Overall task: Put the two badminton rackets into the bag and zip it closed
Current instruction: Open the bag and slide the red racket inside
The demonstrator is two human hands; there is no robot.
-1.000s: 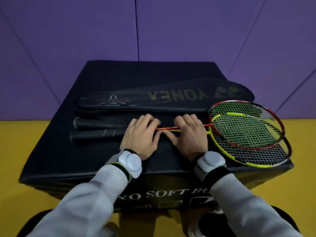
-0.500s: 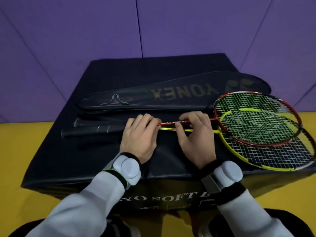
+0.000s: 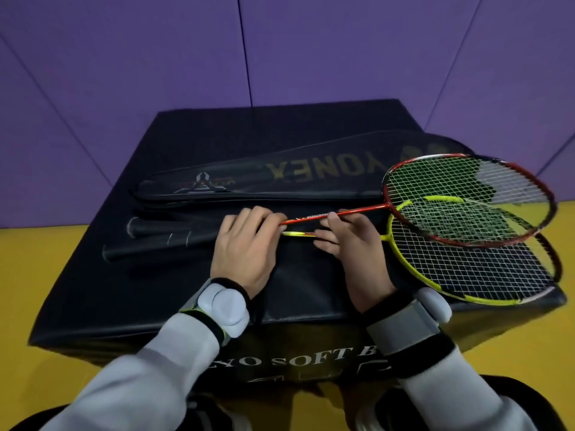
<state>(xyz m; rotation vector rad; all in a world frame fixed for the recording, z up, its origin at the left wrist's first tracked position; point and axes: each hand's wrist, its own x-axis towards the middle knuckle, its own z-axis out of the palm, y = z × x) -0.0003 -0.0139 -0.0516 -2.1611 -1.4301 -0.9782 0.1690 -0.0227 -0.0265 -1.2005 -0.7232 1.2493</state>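
Note:
Two badminton rackets lie across a black padded box (image 3: 174, 141). The red racket (image 3: 367, 209) has its head raised and tilted over the yellow racket (image 3: 466, 275), whose head lies at the box's right front corner. Both black grips point left. My left hand (image 3: 245, 250) covers both shafts near the grips, fingers curled over them. My right hand (image 3: 354, 244) pinches the red shaft with its fingertips while its lower fingers rest on the yellow shaft. Behind the rackets lies the long black YONEX racket bag (image 3: 280, 178), flat.
The box stands on a yellow floor (image 3: 37, 259) in front of purple padded walls (image 3: 311, 48). White lettering runs along the box's front face. My knees are below the front edge.
The red racket's head has lifted and swung up away from the yellow one, so the two shafts spread apart. My right hand has turned and now grips the red shaft in its fingertips.

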